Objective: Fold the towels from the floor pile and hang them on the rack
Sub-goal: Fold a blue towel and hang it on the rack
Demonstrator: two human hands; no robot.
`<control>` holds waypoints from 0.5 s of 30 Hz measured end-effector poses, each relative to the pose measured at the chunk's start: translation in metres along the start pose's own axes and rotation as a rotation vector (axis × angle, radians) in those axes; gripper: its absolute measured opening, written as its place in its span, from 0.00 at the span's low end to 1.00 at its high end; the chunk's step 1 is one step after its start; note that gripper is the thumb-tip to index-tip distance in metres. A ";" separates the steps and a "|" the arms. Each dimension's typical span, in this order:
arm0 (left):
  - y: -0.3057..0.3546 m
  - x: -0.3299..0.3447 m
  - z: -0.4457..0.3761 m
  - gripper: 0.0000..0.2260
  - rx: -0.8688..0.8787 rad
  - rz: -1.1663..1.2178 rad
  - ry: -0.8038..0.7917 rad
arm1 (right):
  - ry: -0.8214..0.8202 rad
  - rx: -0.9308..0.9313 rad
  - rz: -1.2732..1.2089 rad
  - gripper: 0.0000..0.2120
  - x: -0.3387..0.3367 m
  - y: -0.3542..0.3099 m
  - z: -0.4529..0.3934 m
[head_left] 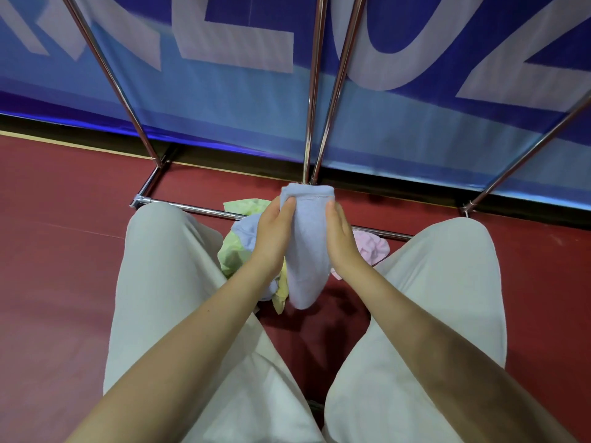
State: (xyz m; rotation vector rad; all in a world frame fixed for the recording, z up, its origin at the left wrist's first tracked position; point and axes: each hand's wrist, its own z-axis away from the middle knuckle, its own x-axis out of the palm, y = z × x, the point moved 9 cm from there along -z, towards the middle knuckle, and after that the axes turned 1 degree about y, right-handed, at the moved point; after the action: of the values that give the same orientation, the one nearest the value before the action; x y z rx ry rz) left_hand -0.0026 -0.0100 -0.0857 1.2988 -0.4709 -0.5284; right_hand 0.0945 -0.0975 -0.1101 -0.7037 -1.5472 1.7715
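Observation:
A folded pale blue towel point(307, 244) hangs between my two hands above the floor pile. My left hand point(271, 238) grips its left edge, thumb on the front near the top. My right hand point(340, 238) holds the right edge the same way. Under them the pile of crumpled towels point(236, 251) lies on the red floor, green, blue, yellow and pink point(372, 247) pieces mixed. The metal rack point(315, 91) stands just beyond, its chrome poles rising in front of the blue banner and its low base bar point(198, 210) running behind the pile.
My knees in light trousers point(169, 266) flank the pile on both sides. A blue banner point(243, 100) with large white letters closes off the back. Red floor point(57, 235) stretches to the left and right of the rack's base.

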 end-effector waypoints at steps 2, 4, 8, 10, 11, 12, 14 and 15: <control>0.012 -0.008 -0.004 0.12 0.045 0.027 0.024 | -0.058 -0.028 0.038 0.13 0.007 0.001 0.000; 0.021 -0.017 -0.010 0.12 0.067 0.090 0.036 | -0.119 -0.042 0.099 0.12 0.013 0.006 -0.001; 0.029 -0.027 -0.021 0.14 0.045 0.184 -0.015 | -0.197 -0.027 0.286 0.06 0.024 0.020 -0.002; 0.029 -0.028 -0.023 0.15 0.017 0.220 -0.033 | -0.193 -0.002 0.354 0.03 0.026 0.028 -0.002; 0.030 -0.029 -0.024 0.16 0.013 0.230 -0.040 | -0.191 0.013 0.367 0.05 0.027 0.033 -0.001; 0.030 -0.029 -0.025 0.16 0.013 0.238 -0.044 | -0.187 0.030 0.374 0.06 0.028 0.038 -0.001; 0.031 -0.033 -0.026 0.16 0.019 0.255 -0.047 | -0.188 0.051 0.405 0.07 0.031 0.045 -0.001; 0.032 -0.035 -0.027 0.16 0.022 0.266 -0.045 | -0.187 0.058 0.420 0.09 0.033 0.049 -0.002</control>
State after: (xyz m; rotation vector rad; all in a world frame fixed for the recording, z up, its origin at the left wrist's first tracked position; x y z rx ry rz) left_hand -0.0106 0.0381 -0.0616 1.2235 -0.6778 -0.3309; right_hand 0.0688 -0.0739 -0.1576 -0.9069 -1.5414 2.2361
